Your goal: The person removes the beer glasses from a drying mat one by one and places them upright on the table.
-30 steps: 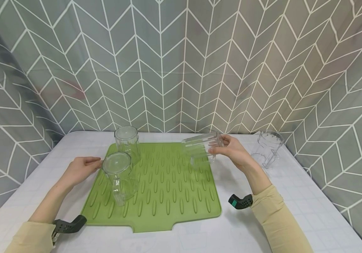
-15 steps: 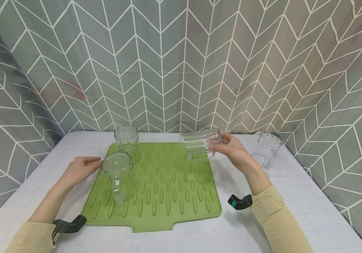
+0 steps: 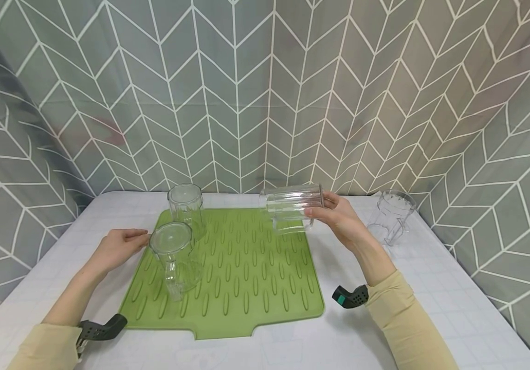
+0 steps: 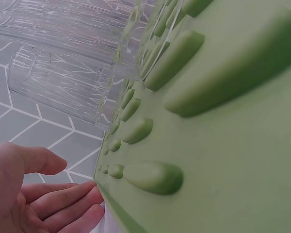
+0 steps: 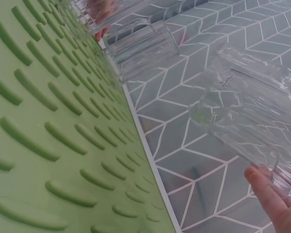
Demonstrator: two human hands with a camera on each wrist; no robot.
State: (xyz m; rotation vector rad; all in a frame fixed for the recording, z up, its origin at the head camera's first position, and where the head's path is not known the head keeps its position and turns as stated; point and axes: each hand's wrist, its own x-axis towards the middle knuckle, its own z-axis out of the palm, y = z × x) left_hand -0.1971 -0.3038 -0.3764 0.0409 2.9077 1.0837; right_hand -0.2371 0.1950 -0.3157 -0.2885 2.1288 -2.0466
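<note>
My right hand grips a clear glass mug near one end and holds it lying sideways above the far right part of the green ridged mat. The mug's handle points down. In the right wrist view the thumb and fingers close round the mug. Beside the mat's left edge lies my left hand, fingertips touching that edge, thumb apart from the fingers in the left wrist view. Two more clear mugs stand upside down on the mat's left side, a nearer mug and a farther mug.
Another clear mug stands on the white tabletop at the right, off the mat. A grey curtain with a white zigzag pattern hangs behind and at both sides.
The mug in my right hand has risen a little and turned from slanting to nearly level, its far end shifting slightly left. My left hand has not moved.
</note>
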